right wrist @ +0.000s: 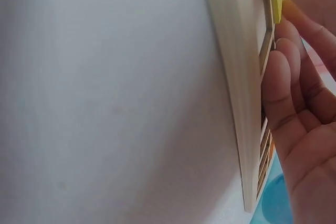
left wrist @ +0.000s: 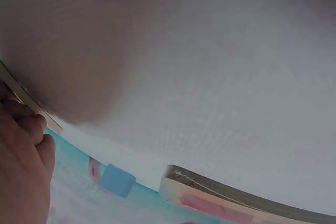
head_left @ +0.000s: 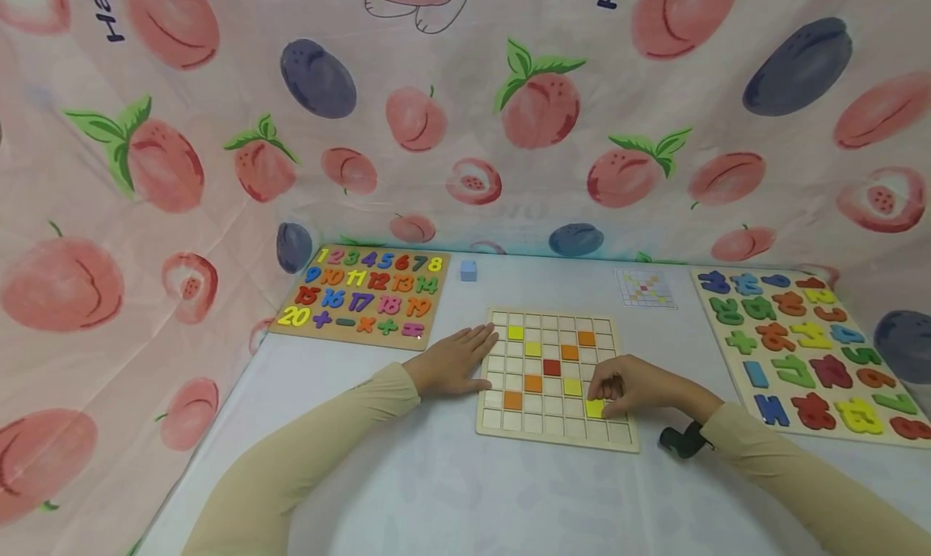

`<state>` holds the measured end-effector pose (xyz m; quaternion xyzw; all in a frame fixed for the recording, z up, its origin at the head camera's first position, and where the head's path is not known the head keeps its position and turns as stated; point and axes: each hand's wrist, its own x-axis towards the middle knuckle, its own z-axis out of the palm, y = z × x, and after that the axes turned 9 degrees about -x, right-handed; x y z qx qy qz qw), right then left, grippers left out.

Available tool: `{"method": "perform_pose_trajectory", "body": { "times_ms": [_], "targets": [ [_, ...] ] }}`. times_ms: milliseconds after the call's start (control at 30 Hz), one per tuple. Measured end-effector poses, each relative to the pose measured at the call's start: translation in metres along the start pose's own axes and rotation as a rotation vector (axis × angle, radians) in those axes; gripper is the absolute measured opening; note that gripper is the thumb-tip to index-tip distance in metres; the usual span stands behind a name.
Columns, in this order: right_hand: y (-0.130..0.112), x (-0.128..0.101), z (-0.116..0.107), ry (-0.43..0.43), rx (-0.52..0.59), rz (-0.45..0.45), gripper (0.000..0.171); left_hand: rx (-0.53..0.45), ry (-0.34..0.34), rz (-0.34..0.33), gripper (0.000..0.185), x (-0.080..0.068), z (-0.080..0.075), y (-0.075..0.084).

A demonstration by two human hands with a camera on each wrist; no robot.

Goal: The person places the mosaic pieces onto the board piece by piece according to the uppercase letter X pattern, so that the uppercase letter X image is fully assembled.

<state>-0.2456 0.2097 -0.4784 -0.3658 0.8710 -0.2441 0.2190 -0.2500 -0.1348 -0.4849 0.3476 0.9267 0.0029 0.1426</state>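
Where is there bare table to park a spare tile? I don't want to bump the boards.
Bare cloth lies in front of the grid board, between the sleeves, and behind it, between the blue cube and pattern card. Crowded: the right hand on the yellow tile.

A grid board (head_left: 557, 381) lies on the desk (head_left: 465, 491) at the middle, directly before the person. The left hand (head_left: 454, 362) rests flat at the board's left edge, partly on the desk; the right hand (head_left: 634, 386) sits on the board's near right part, fingers on a tile (head_left: 595, 408) in a cell there. Other tiles sit in scattered cells. A number board (head_left: 361, 296) lies behind and to the left, a letter board (head_left: 807, 350) to the right. A small cube (head_left: 469, 271) stands just right of the number board. A pattern card (head_left: 645, 288) lies behind the grid board, left of the letter board.
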Motion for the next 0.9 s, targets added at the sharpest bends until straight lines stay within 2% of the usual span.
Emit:
{"method": "perform_pose_trajectory", "body": {
  "times_ms": [333, 467, 733, 900],
  "targets": [
    [0.004, 0.000, -0.005, -0.014, 0.017, 0.027, 0.022, -0.022, 0.006, 0.017, 0.083, 0.000, -0.002, 0.003],
    [0.008, 0.003, -0.011, 0.010, 0.024, 0.023, 0.025, -0.017, 0.007, 0.022, 0.083, -0.001, -0.002, 0.003],
    [0.020, 0.009, -0.029, 0.117, 0.044, 0.013, 0.038, -0.008, 0.009, 0.014, 0.082, -0.002, -0.002, 0.002],
    [0.020, 0.008, -0.042, 0.247, -0.065, 0.049, 0.041, -0.017, 0.003, -0.001, 0.083, -0.003, -0.005, -0.003]
  ]
}}
